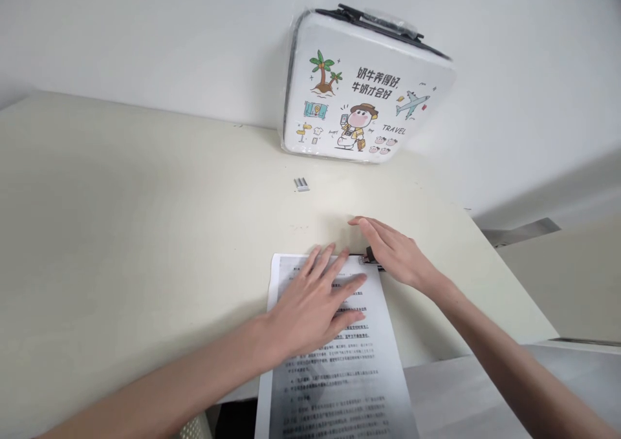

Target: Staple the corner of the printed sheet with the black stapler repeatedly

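Observation:
My left hand (315,303) lies flat on the printed paper sheet (334,381), fingers spread and open. The sheet's upper part rests on the table; its lower part reaches past the near table edge. At the sheet's top right corner, a black stapler (370,255) has its metal front end over the paper. My right hand (395,251) is closed over the stapler from above and hides most of it, its fingers bent together and pointing left. A few short strips of staples (301,184) lie on the table beyond both hands.
A white carrying case (359,96) with cartoon prints and a black handle, wrapped in clear plastic, leans against the wall at the back of the pale table (145,232). The table's right edge runs diagonally. Part of a perforated chair (195,427) shows below the near edge.

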The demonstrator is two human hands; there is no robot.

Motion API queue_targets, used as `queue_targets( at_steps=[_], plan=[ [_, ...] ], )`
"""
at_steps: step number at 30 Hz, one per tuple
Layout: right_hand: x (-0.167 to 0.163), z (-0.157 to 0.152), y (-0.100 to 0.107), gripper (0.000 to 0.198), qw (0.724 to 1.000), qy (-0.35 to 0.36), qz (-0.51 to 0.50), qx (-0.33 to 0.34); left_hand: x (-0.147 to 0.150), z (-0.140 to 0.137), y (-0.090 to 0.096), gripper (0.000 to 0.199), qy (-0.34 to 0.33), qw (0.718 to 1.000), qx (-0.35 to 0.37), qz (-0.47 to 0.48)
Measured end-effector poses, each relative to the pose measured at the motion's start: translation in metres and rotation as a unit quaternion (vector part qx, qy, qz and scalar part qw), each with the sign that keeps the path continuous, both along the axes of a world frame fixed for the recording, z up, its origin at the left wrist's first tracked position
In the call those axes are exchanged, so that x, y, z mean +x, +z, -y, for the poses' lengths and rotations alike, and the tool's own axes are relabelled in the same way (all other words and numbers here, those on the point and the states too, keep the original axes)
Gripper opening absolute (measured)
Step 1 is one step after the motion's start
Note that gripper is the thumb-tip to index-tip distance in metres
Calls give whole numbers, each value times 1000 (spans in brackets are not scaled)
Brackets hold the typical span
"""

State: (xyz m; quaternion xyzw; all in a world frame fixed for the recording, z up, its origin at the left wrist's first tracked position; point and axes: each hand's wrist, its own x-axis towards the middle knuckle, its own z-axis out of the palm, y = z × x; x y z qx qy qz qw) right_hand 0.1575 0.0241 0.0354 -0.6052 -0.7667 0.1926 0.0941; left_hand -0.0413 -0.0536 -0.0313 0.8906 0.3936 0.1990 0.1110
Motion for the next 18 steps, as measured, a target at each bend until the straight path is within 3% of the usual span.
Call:
queue_targets(
  at_steps=[18],
  plan=[
    [-7, 2, 1, 56, 999, 9, 39, 7, 2, 0, 0, 59, 1, 1000, -2, -11]
  ],
)
